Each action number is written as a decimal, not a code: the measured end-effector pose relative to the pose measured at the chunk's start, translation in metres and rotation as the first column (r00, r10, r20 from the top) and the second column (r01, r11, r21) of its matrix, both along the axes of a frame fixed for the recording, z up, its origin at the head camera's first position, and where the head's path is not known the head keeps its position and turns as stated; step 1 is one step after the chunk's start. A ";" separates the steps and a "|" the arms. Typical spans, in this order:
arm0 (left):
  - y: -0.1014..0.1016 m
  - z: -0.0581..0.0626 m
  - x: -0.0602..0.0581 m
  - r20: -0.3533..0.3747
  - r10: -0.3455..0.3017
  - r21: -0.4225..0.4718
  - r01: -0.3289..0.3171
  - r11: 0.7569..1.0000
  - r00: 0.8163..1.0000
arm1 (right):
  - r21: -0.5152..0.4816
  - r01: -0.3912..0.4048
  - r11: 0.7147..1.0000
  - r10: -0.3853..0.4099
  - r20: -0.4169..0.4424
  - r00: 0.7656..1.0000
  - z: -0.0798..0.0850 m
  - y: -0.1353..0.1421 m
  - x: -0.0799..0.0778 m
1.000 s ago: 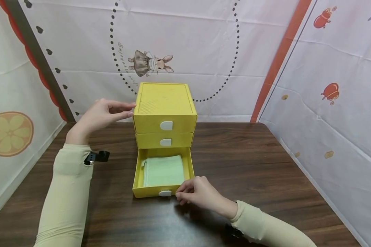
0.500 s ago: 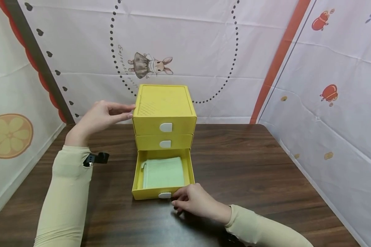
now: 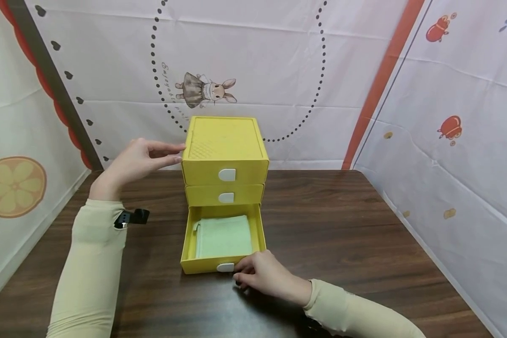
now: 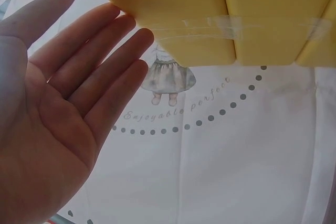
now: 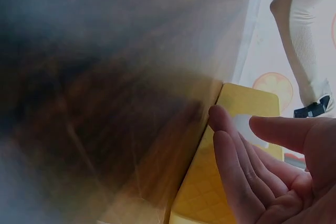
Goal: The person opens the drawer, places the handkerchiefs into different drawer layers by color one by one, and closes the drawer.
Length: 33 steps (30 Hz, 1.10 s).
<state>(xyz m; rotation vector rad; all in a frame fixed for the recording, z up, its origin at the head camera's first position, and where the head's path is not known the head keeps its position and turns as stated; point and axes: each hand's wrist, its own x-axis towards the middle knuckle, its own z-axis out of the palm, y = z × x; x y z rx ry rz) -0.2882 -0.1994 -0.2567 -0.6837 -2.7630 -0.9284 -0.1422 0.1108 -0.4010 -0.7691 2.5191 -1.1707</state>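
A yellow drawer box (image 3: 226,139) stands on the table with three drawers stacked. Its bottom drawer (image 3: 261,230) is pulled out and holds a folded pale green cloth (image 3: 224,237). My left hand (image 3: 137,159) is at the box's upper left side, fingers extended and fingertips right at the edge; in the left wrist view that hand (image 4: 63,108) shows its palm beside the yellow wall. My right hand (image 3: 270,277) is at the drawer front, fingertips right by the white handle (image 3: 225,267). In the right wrist view, thumb and fingers (image 5: 231,177) stand apart beside the handle.
Dark wood-grain table (image 3: 338,234) surrounds the box. A white printed cloth backdrop (image 3: 279,61) rises behind it, with side cloths left and right. The two upper drawers (image 3: 245,172) are closed. Clear tape (image 4: 226,27) runs across the box's side.
My right hand has shifted slightly left and down along the drawer front, closer to the white handle. The left hand keeps its place at the box, and the drawer stays pulled out.
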 end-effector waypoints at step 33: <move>-0.001 -0.002 -0.003 0.005 0.004 0.010 -0.004 1.000 1.000 | 0.024 0.126 0.992 -0.117 -0.234 0.965 0.001 -0.003 -0.032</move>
